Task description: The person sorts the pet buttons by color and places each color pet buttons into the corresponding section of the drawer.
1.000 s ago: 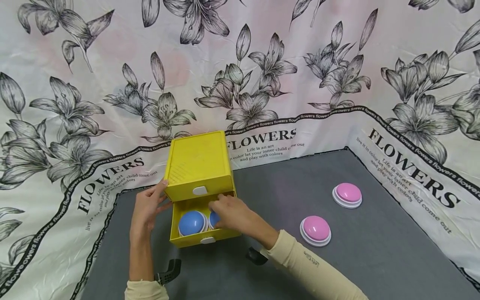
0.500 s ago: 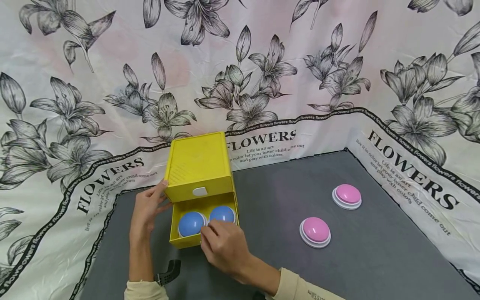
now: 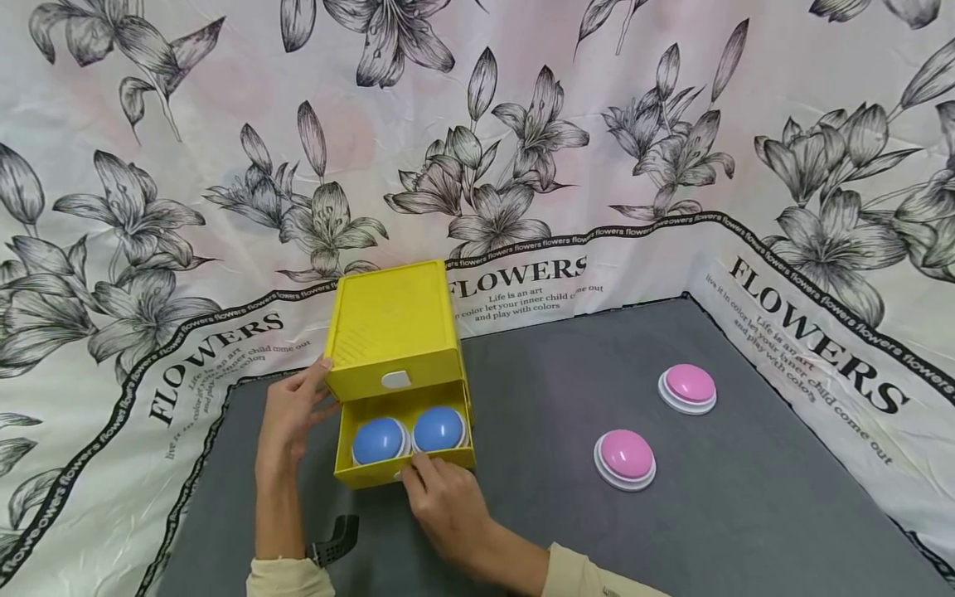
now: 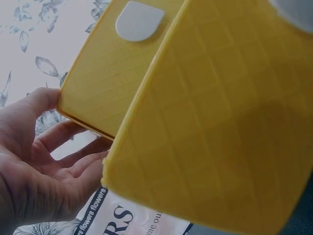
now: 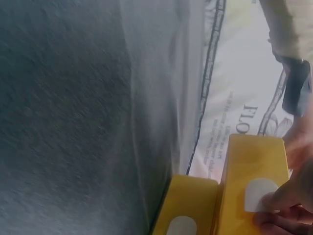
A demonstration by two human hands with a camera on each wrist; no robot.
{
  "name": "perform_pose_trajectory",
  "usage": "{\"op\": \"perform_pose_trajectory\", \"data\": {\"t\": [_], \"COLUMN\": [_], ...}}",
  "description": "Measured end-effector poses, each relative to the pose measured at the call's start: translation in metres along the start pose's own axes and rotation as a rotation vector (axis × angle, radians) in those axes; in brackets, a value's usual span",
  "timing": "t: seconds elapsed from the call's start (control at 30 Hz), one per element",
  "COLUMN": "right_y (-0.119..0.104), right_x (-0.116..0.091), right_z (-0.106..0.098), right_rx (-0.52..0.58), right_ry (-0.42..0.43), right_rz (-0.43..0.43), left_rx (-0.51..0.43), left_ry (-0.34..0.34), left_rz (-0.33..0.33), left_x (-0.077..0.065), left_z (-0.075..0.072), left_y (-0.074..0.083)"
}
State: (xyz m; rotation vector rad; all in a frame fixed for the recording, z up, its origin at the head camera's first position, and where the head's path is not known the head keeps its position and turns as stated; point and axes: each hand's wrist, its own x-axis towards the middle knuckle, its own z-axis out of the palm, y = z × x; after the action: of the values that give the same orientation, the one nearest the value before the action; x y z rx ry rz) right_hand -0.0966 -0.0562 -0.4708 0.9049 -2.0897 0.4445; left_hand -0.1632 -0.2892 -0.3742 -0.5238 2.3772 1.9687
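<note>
A yellow two-drawer box [image 3: 395, 319] stands against the cloth backdrop. Its lower drawer [image 3: 373, 474] is pulled out and bears two blue domed buttons [image 3: 377, 440] on white bases, side by side. My left hand [image 3: 291, 406] rests at the box's left side, thumb on the front corner of the upper drawer, fingers loosely spread along the side. At the lower drawer's front, my right hand [image 3: 451, 510] pinches the white handle tab [image 5: 257, 195] between thumb and fingers. The upper drawer is closed, its white tab [image 3: 396, 380] untouched.
On the grey table [image 3: 537, 398], to the right of the box, lie two pink domed buttons with white bases, one nearer [image 3: 626, 456] and one farther [image 3: 688, 387]. A white cloth [image 3: 522, 282] with printed flowers rises behind and at both sides.
My right hand has left the right blue button inside the drawer and come forward to the drawer's front tab. The left hand stays where it was.
</note>
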Motion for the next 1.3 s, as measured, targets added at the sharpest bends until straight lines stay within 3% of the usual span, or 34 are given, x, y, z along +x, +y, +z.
{"op": "perform_pose_trajectory", "data": {"t": [0.37, 0.67, 0.93, 1.1, 1.3], "right_y": [0.026, 0.049, 0.056, 0.059, 0.063], "right_x": [0.023, 0.038, 0.039, 0.034, 0.015], "right_z": [0.028, 0.056, 0.065, 0.063, 0.062], "right_rx": [-0.056, -0.029, -0.027, 0.004, 0.117], "right_ry": [-0.056, 0.032, 0.070, 0.038, -0.085], "right_rz": [0.034, 0.038, 0.013, 0.047, 0.160], "left_rx": [-0.008, -0.006, -0.010, -0.018, -0.020], "left_ry": [-0.004, -0.002, 0.002, -0.010, 0.000], "left_rz": [0.006, -0.003, 0.004, 0.005, 0.010], "left_x": [0.000, 0.001, 0.001, 0.002, 0.001], "left_z": [0.001, 0.001, 0.000, 0.001, 0.000], "left_y": [-0.001, 0.001, 0.002, 0.001, 0.002]}}
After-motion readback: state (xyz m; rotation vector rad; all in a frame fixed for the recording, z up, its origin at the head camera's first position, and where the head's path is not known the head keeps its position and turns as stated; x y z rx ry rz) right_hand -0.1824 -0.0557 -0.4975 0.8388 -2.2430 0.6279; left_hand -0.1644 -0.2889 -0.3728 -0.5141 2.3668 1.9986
